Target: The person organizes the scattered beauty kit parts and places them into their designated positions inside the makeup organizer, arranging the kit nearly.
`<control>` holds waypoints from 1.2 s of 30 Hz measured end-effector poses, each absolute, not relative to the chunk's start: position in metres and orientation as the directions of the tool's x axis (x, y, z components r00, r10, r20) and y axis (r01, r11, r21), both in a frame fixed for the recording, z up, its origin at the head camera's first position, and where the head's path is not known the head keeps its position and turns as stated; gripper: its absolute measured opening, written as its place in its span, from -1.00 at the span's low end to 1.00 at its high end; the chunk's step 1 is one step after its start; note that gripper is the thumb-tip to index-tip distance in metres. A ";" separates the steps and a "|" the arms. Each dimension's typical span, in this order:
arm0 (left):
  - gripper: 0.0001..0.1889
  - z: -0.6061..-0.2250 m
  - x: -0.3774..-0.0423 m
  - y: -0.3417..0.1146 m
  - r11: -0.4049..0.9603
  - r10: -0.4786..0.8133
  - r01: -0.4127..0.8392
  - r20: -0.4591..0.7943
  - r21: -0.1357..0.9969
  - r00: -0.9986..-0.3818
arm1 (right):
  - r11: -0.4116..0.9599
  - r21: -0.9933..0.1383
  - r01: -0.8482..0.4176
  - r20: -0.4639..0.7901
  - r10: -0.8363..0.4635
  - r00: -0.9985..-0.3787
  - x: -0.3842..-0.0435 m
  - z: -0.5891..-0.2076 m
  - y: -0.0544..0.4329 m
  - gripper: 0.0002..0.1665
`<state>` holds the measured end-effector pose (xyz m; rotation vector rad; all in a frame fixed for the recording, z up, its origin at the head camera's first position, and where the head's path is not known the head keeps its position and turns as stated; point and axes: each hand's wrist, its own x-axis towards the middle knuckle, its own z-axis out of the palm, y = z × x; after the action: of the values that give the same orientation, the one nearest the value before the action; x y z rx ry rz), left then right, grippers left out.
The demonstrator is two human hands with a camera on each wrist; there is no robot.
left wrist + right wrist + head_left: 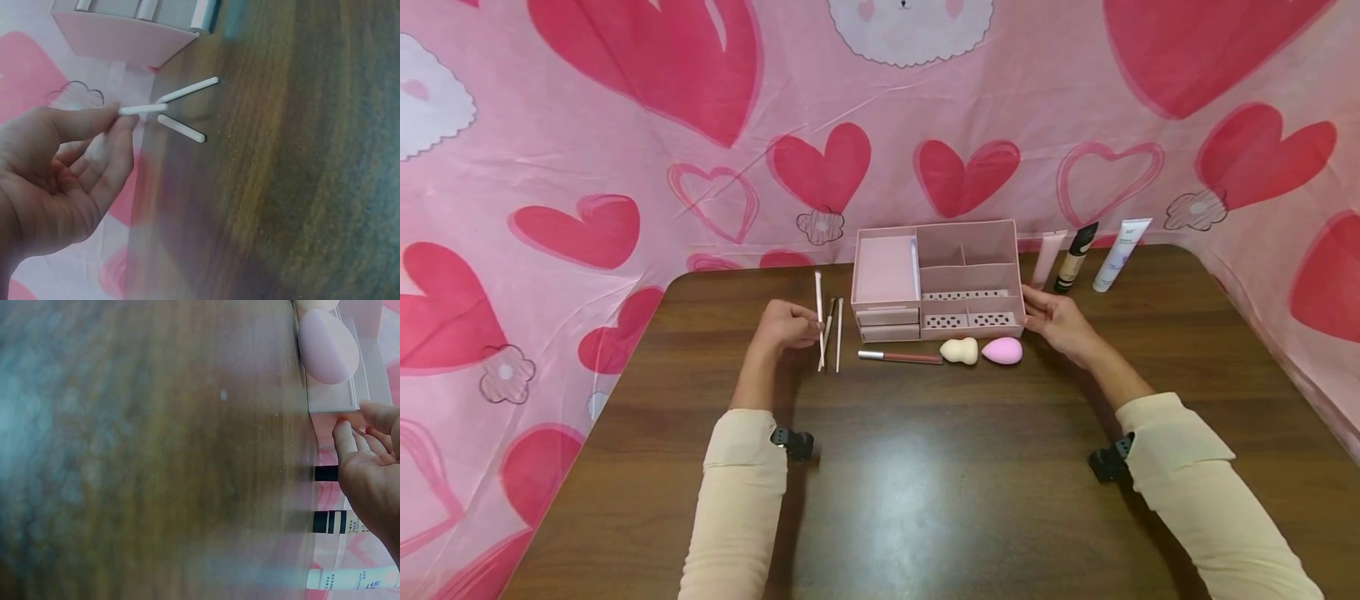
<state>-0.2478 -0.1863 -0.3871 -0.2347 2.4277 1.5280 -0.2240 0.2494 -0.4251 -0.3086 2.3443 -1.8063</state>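
Observation:
My left hand [790,325] pinches a slim white makeup brush [819,293] between thumb and fingertips, left of the pink makeup organizer [887,267]. Two more thin brushes lie beside it: a dark-tipped brush [830,321] overlaps the held one in the head view, and a pale brush [839,333] is just right of it. In the left wrist view the held brush's handle end [145,109] sticks out past the fingertips. My right hand [1060,323] rests its fingers against the organizer's right side, thumb near the front edge.
In front of the organizer lie a lip gloss tube [901,357], a cream sponge [959,351] and a pink sponge [1003,351]. Right of it stand a pink tube [1047,258], a black-capped foundation bottle [1075,258] and a white tube [1122,255]. Heart-patterned cloth hangs behind the table.

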 end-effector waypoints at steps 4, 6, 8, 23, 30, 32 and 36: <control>-0.61 -0.385 -0.247 -0.184 0.377 0.012 -0.270 -0.296 0.886 -0.955 | 0.247 -0.967 -0.067 -0.001 -0.266 -0.964 -0.224 -0.425 0.249 -0.26; -0.59 -0.383 -0.248 -0.182 0.340 0.021 -0.269 -0.294 0.901 -0.956 | 0.241 -0.969 -0.060 -0.007 -0.267 -0.964 -0.224 -0.425 0.249 -0.25; -0.57 -0.381 -0.248 -0.180 0.303 0.030 -0.275 -0.298 0.912 -0.954 | 0.239 -0.970 -0.050 -0.017 -0.267 -0.964 -0.224 -0.425 0.250 -0.25; -0.65 -0.358 -0.257 -0.162 0.158 0.071 -0.279 -0.293 0.947 -0.954 | 0.238 -0.970 -0.045 -0.021 -0.268 -0.963 -0.223 -0.425 0.250 -0.26; -0.70 -0.345 -0.260 -0.156 0.141 0.086 -0.268 -0.282 0.953 -0.956 | 0.240 -0.970 -0.045 -0.021 -0.266 -0.964 -0.224 -0.425 0.249 -0.26; -0.66 -0.342 -0.261 -0.154 0.153 0.092 -0.259 -0.275 0.954 -0.957 | 0.242 -0.969 -0.045 -0.021 -0.267 -0.964 -0.224 -0.425 0.249 -0.26; -0.57 -0.337 -0.266 -0.149 0.170 0.097 -0.245 -0.263 0.955 -0.960 | 0.246 -0.968 -0.044 -0.024 -0.267 -0.963 -0.223 -0.424 0.250 -0.25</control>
<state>-0.2658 -0.1489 -0.3369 -0.1421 2.1846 1.8628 -0.2234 0.2495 -0.4242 -0.2947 2.3281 -1.7992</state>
